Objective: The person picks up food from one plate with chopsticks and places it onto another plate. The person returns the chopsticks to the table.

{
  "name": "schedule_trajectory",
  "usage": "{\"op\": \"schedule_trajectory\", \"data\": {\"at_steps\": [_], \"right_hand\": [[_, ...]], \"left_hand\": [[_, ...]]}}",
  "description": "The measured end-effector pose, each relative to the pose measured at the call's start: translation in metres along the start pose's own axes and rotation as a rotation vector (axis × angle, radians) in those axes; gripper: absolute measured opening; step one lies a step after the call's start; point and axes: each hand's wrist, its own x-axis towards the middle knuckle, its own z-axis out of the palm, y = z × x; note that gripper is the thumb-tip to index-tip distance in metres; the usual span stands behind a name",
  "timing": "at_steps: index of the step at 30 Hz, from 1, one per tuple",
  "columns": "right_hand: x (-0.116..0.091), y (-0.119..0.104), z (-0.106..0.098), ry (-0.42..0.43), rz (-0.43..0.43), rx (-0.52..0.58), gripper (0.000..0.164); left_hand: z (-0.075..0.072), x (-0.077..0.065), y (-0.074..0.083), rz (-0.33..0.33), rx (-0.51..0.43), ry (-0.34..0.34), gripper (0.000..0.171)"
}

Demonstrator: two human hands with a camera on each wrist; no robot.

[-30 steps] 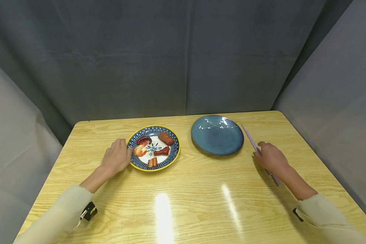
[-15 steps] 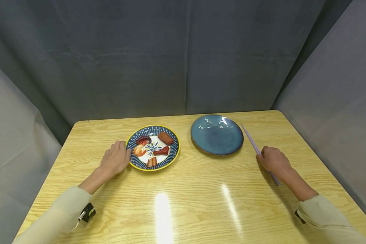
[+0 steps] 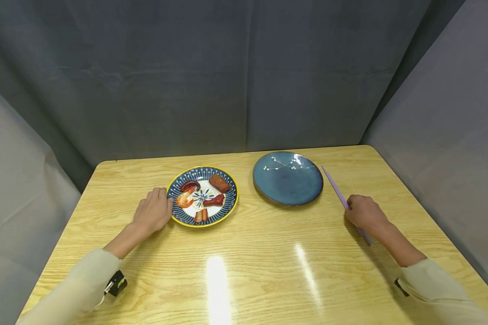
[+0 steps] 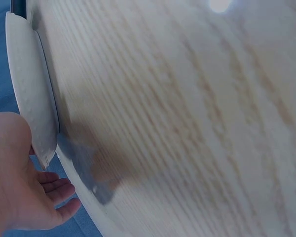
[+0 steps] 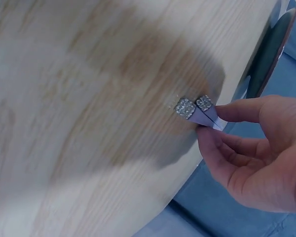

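My left hand (image 3: 152, 211) grips the left rim of a yellow-edged, blue-and-white patterned plate (image 3: 227, 214). In the left wrist view, the thumb lies at the rim of the plate (image 4: 34, 84) and the fingers curl below it. On that plate lie a shrimp (image 3: 185, 198), a small drumstick (image 3: 214, 201), a brown block (image 3: 219, 183), a dark red curved piece (image 3: 190, 185) and a striped brown piece (image 3: 201, 215). My right hand (image 3: 366, 212) pinches a pair of purple chopsticks (image 3: 334, 186) between thumb and fingers. Their glittery ends (image 5: 192, 106) show in the right wrist view.
A dark blue plate (image 3: 288, 183) with a white blossom pattern stands between the patterned plate and the chopsticks. Everything sits on a light wooden table (image 3: 260, 262). A grey curtain (image 3: 244, 81) hangs behind the table, with pale cloth on both sides.
My right hand has drawn back slightly along the chopsticks and its fingers have closed on them. The left hand stays at the plate's rim.
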Motion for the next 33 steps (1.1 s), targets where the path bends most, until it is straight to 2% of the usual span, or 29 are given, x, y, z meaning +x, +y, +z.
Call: {"op": "schedule_trajectory", "data": {"at_steps": [5, 14, 26, 33], "right_hand": [[-0.0006, -0.0039, -0.0014, 0.004, -0.001, 0.002, 0.017], [-0.0019, -0.0061, -0.0004, 0.056, -0.034, -0.058, 0.007], [-0.0023, -0.0073, 0.0019, 0.095, -0.026, -0.095, 0.011], [-0.0014, -0.0047, 0.0018, 0.109, -0.009, -0.085, 0.005]], "left_hand": [[-0.0002, -0.0001, -0.001, -0.003, 0.001, -0.007, 0.043], [0.0, -0.0007, -0.0014, 0.007, 0.002, -0.001, 0.041], [-0.0007, -0.0017, 0.0009, 0.016, 0.003, 0.007, 0.042], [-0.0011, -0.0026, 0.0012, 0.012, -0.006, 0.011, 0.041]]}}
